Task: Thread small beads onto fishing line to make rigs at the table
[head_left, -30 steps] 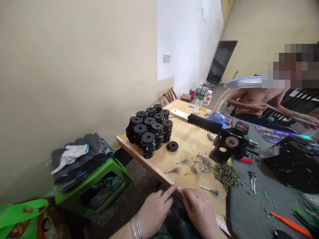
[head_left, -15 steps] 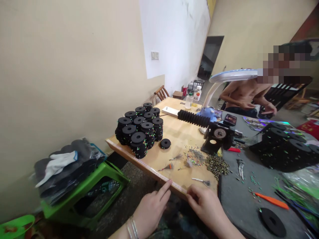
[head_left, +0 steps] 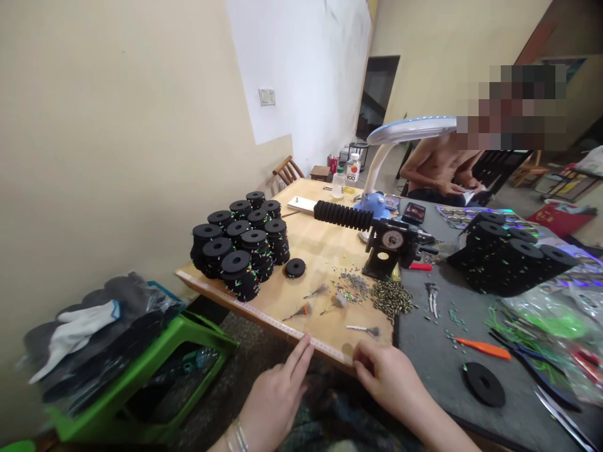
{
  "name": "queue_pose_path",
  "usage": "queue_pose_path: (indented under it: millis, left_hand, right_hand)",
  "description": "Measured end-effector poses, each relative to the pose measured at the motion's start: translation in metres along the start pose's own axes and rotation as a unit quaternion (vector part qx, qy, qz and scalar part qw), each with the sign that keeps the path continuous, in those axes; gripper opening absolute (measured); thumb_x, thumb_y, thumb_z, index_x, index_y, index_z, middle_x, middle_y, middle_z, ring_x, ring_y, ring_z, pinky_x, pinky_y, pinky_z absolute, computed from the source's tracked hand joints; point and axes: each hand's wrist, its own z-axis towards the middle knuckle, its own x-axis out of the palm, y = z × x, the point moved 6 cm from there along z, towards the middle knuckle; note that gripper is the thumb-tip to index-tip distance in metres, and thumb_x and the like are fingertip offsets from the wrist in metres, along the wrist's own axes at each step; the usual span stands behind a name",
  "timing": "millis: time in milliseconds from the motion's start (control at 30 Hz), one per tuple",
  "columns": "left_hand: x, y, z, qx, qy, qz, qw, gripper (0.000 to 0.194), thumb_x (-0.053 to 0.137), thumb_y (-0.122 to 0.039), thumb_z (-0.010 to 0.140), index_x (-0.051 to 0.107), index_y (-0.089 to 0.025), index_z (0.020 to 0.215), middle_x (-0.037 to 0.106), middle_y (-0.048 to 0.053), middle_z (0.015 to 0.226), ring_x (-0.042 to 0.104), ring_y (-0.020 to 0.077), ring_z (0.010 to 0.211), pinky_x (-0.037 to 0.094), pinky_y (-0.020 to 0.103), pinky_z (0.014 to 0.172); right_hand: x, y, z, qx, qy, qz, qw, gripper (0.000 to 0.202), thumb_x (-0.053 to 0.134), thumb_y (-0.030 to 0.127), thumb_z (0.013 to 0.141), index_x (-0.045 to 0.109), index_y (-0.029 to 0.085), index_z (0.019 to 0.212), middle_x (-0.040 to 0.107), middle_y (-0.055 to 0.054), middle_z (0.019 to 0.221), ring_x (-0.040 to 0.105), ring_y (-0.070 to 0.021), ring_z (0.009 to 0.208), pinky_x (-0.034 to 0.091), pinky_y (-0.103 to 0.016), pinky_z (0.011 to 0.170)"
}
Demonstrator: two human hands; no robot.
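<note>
My left hand, with bangles at the wrist, rests its extended fingertips on the measuring tape along the table's front edge. At the tape's right end is my right hand, its fingers curled; whatever they may hold is too small to make out. Just beyond lie small feathery pieces, among them one with an orange part and one with a white stem. Farther off are a heap of brassy beads, scattered coloured beads and a single black foam disc.
Stacked black foam spools stand at left. A black winding device and a lamp are mid-table. Spools, an orange tool and scissors lie right. A green stool is left; a person sits across.
The view has turned slightly to the right, so the table's contents appear farther left and the scissors show. My hands stay at the tape, the left a little farther from the right.
</note>
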Motion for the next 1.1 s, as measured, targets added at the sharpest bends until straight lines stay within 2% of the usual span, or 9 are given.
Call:
queue_pose_path:
  millis: [133, 267, 500, 733, 933, 1100]
  left_hand:
    - [-0.001, -0.001, 0.000, 0.005, -0.013, -0.006, 1.000, 0.069, 0.039, -0.010, 0.086, 0.013, -0.017, 0.150, 0.028, 0.014, 0.154, 0.068, 0.0194, 0.082, 0.057, 0.032, 0.076]
    - [-0.002, -0.001, 0.000, 0.000, -0.018, -0.007, 1.000, 0.069, 0.039, -0.011, 0.086, 0.014, -0.019, 0.150, 0.027, 0.012, 0.154, 0.068, 0.0186, 0.080, 0.057, 0.030, 0.073]
    - [-0.003, -0.001, 0.000, -0.001, -0.024, -0.007, 1.000, 0.065, 0.039, -0.013, 0.088, 0.018, -0.018, 0.150, 0.030, 0.013, 0.153, 0.069, 0.0191, 0.080, 0.057, 0.031, 0.074]
    - [-0.005, -0.002, 0.001, 0.001, -0.016, -0.016, 1.000, 0.065, 0.036, -0.011, 0.088, 0.018, -0.018, 0.150, 0.028, 0.013, 0.154, 0.069, 0.0192, 0.081, 0.057, 0.031, 0.072]
    - [-0.004, -0.002, 0.001, 0.002, -0.024, -0.015, 1.000, 0.064, 0.037, -0.010, 0.088, 0.020, -0.017, 0.149, 0.030, 0.012, 0.153, 0.070, 0.0202, 0.080, 0.058, 0.033, 0.072]
    - [-0.001, -0.002, 0.001, 0.002, -0.016, -0.012, 1.000, 0.063, 0.039, -0.011, 0.087, 0.022, -0.012, 0.148, 0.024, 0.013, 0.155, 0.069, 0.0210, 0.083, 0.058, 0.033, 0.072]
  right_hand:
    - [0.001, -0.003, -0.001, -0.001, 0.000, 0.000, 1.000, 0.018, 0.052, 0.011, 0.074, 0.064, 0.024, 0.072, 0.070, 0.000, 0.065, 0.064, -0.0169, 0.061, 0.035, -0.021, 0.055]
    - [0.001, -0.006, -0.002, -0.004, -0.003, 0.054, 0.999, 0.020, 0.049, 0.008, 0.072, 0.062, 0.022, 0.079, 0.068, 0.000, 0.065, 0.063, -0.0153, 0.059, 0.037, -0.020, 0.054]
    - [-0.004, -0.008, -0.003, 0.012, -0.011, 0.090, 0.996, 0.020, 0.044, 0.009, 0.072, 0.059, 0.021, 0.078, 0.068, 0.000, 0.066, 0.063, -0.0161, 0.060, 0.038, -0.021, 0.055]
    - [-0.006, -0.013, -0.006, 0.019, 0.014, 0.147, 0.989, 0.023, 0.046, 0.013, 0.072, 0.060, 0.023, 0.087, 0.073, -0.001, 0.070, 0.066, -0.0181, 0.063, 0.042, -0.022, 0.058]
    - [-0.006, -0.024, -0.011, 0.026, 0.013, 0.123, 0.992, 0.023, 0.044, 0.012, 0.073, 0.060, 0.022, 0.086, 0.069, 0.000, 0.064, 0.063, -0.0167, 0.057, 0.039, -0.021, 0.054]
    - [-0.003, -0.027, -0.015, 0.023, 0.012, 0.100, 0.995, 0.020, 0.045, 0.010, 0.071, 0.059, 0.021, 0.081, 0.067, 0.000, 0.062, 0.060, -0.0161, 0.055, 0.036, -0.021, 0.052]
